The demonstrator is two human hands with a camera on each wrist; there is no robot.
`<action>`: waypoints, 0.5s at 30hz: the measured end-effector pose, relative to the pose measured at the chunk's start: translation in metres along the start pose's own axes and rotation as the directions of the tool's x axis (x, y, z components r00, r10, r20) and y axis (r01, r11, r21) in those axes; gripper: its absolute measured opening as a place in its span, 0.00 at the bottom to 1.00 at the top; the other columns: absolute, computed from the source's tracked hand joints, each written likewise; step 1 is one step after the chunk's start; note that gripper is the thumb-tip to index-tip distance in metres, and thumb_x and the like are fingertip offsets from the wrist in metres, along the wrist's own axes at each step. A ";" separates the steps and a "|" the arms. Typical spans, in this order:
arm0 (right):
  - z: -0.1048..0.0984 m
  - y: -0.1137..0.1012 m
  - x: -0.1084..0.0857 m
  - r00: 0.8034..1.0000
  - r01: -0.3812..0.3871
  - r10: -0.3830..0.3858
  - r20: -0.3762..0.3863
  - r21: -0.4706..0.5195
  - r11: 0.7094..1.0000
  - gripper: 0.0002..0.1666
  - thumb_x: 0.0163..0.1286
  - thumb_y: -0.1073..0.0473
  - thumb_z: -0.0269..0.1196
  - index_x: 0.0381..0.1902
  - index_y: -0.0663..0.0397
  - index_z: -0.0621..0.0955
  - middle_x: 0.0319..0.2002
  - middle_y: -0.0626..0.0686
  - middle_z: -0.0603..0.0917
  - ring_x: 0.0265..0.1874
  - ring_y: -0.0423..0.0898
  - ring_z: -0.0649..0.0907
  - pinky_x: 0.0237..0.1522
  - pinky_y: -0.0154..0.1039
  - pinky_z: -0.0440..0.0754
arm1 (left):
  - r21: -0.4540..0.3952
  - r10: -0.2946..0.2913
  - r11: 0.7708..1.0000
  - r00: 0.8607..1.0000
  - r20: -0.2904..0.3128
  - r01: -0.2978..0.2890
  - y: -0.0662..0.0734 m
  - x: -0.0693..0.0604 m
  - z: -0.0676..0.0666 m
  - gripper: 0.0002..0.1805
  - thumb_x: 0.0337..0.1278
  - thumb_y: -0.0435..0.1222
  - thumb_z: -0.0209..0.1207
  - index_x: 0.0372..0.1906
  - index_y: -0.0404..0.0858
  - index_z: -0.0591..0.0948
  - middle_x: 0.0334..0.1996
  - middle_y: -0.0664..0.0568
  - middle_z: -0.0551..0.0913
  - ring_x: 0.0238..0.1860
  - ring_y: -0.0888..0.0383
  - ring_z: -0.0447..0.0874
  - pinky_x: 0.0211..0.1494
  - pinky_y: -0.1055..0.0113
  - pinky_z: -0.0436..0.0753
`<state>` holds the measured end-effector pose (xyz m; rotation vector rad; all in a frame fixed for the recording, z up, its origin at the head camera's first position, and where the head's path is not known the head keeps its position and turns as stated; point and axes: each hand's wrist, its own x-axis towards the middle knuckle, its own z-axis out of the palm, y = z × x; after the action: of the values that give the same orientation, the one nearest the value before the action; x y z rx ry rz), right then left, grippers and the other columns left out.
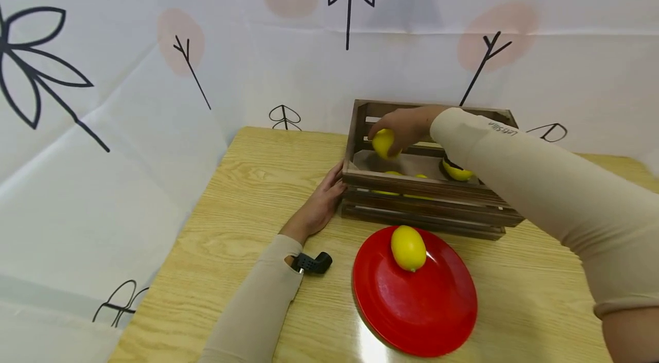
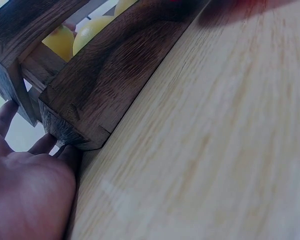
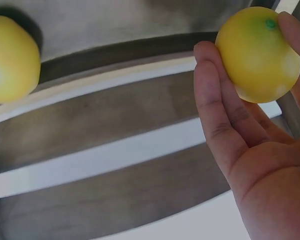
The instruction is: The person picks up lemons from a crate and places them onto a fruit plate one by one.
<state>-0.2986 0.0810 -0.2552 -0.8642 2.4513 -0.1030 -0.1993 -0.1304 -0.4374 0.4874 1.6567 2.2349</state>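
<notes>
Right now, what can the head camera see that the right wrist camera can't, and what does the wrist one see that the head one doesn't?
Only the head view shows the red plate, the lemon on the plate and the left grip touching the end of the wooden crate.

Only the right wrist view shows the green nub on the held lemon and the palm side of the right grip.

Both show the right grip holding that lemon, the crate's slats, and another lemon in the crate.
</notes>
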 end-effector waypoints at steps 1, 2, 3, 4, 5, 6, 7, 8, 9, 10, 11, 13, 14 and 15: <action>-0.001 0.000 -0.002 1.000 0.002 -0.002 -0.003 0.006 1.000 0.35 0.64 0.63 0.67 0.70 0.51 0.73 0.66 0.62 0.72 0.53 0.55 0.76 0.51 0.48 0.80 | 0.001 -0.001 1.000 1.000 -0.002 0.001 0.000 0.000 0.000 0.36 0.75 0.38 0.42 0.82 0.51 0.45 0.81 0.49 0.45 0.79 0.45 0.46 0.78 0.47 0.53; -0.003 0.000 -0.005 1.000 0.003 -0.003 -0.008 0.011 1.000 0.35 0.64 0.63 0.67 0.70 0.51 0.73 0.67 0.62 0.72 0.54 0.55 0.76 0.53 0.49 0.80 | 0.000 0.000 1.000 1.000 -0.003 0.000 -0.001 0.000 0.000 0.36 0.74 0.38 0.43 0.82 0.51 0.45 0.81 0.49 0.44 0.79 0.45 0.46 0.78 0.47 0.53; -0.004 0.000 -0.008 1.000 0.007 -0.007 -0.014 0.009 1.000 0.35 0.64 0.63 0.67 0.70 0.51 0.73 0.67 0.61 0.72 0.55 0.55 0.76 0.54 0.50 0.79 | -0.001 0.002 1.000 1.000 -0.005 -0.002 -0.001 0.001 0.000 0.38 0.74 0.43 0.47 0.82 0.51 0.45 0.81 0.49 0.44 0.79 0.45 0.46 0.78 0.47 0.53; -0.005 0.001 -0.010 1.000 0.008 -0.008 -0.020 0.003 1.000 0.35 0.64 0.62 0.67 0.70 0.51 0.73 0.67 0.61 0.72 0.56 0.56 0.75 0.56 0.52 0.78 | 0.000 0.003 1.000 1.000 -0.006 -0.003 -0.002 0.001 0.000 0.38 0.74 0.43 0.47 0.82 0.51 0.45 0.81 0.49 0.44 0.79 0.45 0.46 0.78 0.47 0.52; -0.006 0.002 -0.011 1.000 0.011 -0.011 -0.028 -0.001 1.000 0.35 0.64 0.62 0.67 0.69 0.49 0.73 0.67 0.60 0.73 0.56 0.55 0.75 0.57 0.52 0.77 | -0.003 0.003 1.000 1.000 -0.007 -0.004 -0.002 0.001 0.000 0.38 0.74 0.43 0.47 0.82 0.50 0.45 0.81 0.49 0.45 0.79 0.45 0.46 0.78 0.48 0.52; -0.006 0.002 -0.014 0.999 0.010 -0.010 -0.033 -0.001 1.000 0.34 0.64 0.61 0.67 0.69 0.49 0.73 0.67 0.60 0.73 0.56 0.55 0.75 0.57 0.53 0.77 | -0.002 0.004 1.000 1.000 -0.007 -0.004 -0.002 0.001 0.000 0.38 0.74 0.43 0.47 0.82 0.50 0.45 0.81 0.49 0.44 0.79 0.45 0.46 0.78 0.48 0.53; -0.007 0.002 -0.017 0.999 0.013 -0.013 -0.034 -0.002 1.000 0.34 0.65 0.61 0.67 0.69 0.48 0.73 0.67 0.60 0.73 0.56 0.55 0.76 0.57 0.53 0.77 | -0.003 0.005 1.000 1.000 -0.005 -0.005 -0.002 0.001 0.000 0.38 0.74 0.42 0.47 0.82 0.50 0.45 0.81 0.49 0.44 0.79 0.45 0.46 0.78 0.49 0.53; -0.008 0.002 -0.019 0.999 0.013 -0.013 -0.036 0.002 1.000 0.33 0.65 0.61 0.66 0.69 0.48 0.74 0.68 0.59 0.73 0.55 0.55 0.76 0.57 0.54 0.77 | -0.004 0.005 1.000 1.000 -0.005 -0.005 -0.002 0.001 0.000 0.38 0.74 0.42 0.46 0.82 0.50 0.45 0.81 0.48 0.45 0.79 0.45 0.46 0.78 0.49 0.53; -0.008 0.002 -0.022 0.999 0.012 -0.012 -0.037 0.002 1.000 0.33 0.66 0.61 0.66 0.69 0.47 0.74 0.68 0.59 0.72 0.55 0.55 0.76 0.57 0.54 0.77 | -0.007 0.004 1.000 1.000 -0.003 -0.004 -0.002 0.001 -0.001 0.37 0.75 0.41 0.46 0.82 0.50 0.45 0.81 0.48 0.45 0.79 0.45 0.46 0.78 0.50 0.53; -0.008 0.002 -0.026 0.999 0.001 -0.001 -0.039 0.011 1.000 0.33 0.67 0.61 0.66 0.69 0.45 0.74 0.69 0.59 0.72 0.55 0.55 0.75 0.58 0.54 0.77 | -0.010 0.003 1.000 1.000 0.002 -0.003 -0.002 0.001 0.000 0.36 0.75 0.37 0.41 0.82 0.50 0.44 0.81 0.48 0.44 0.79 0.45 0.46 0.78 0.50 0.53; -0.009 0.002 -0.030 0.999 -0.005 0.006 -0.040 0.015 1.000 0.32 0.67 0.61 0.66 0.69 0.44 0.74 0.69 0.58 0.71 0.56 0.55 0.75 0.58 0.54 0.77 | -0.011 0.003 1.000 1.000 0.005 -0.003 -0.002 0.001 0.000 0.36 0.75 0.37 0.41 0.82 0.50 0.44 0.81 0.48 0.44 0.79 0.45 0.47 0.78 0.50 0.54; -0.010 0.000 -0.039 0.999 -0.023 0.024 -0.038 0.024 0.999 0.32 0.68 0.60 0.65 0.69 0.41 0.74 0.71 0.58 0.70 0.59 0.56 0.74 0.61 0.57 0.75 | -0.010 0.004 1.000 1.000 0.009 -0.004 -0.001 0.000 0.001 0.35 0.76 0.37 0.41 0.82 0.50 0.44 0.81 0.48 0.44 0.79 0.45 0.47 0.77 0.51 0.54; -0.011 0.000 -0.043 0.999 -0.030 0.031 -0.041 0.021 0.999 0.32 0.68 0.60 0.65 0.69 0.40 0.74 0.71 0.58 0.69 0.61 0.57 0.73 0.62 0.58 0.73 | -0.011 0.008 1.000 1.000 0.010 -0.007 -0.001 0.000 0.001 0.35 0.76 0.37 0.41 0.82 0.50 0.44 0.81 0.47 0.44 0.79 0.45 0.47 0.77 0.50 0.54; -0.012 0.001 -0.046 0.998 -0.037 0.038 -0.043 0.014 0.999 0.32 0.69 0.59 0.65 0.69 0.39 0.73 0.71 0.58 0.69 0.62 0.57 0.72 0.62 0.59 0.72 | -0.011 0.012 1.000 1.000 0.010 -0.012 0.000 0.000 0.001 0.35 0.76 0.38 0.42 0.82 0.50 0.44 0.81 0.47 0.44 0.79 0.45 0.47 0.77 0.50 0.54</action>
<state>-0.2747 0.1081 -0.2240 -0.8176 2.5028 -0.1251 -0.1991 -0.1297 -0.4377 0.5063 1.6398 2.2456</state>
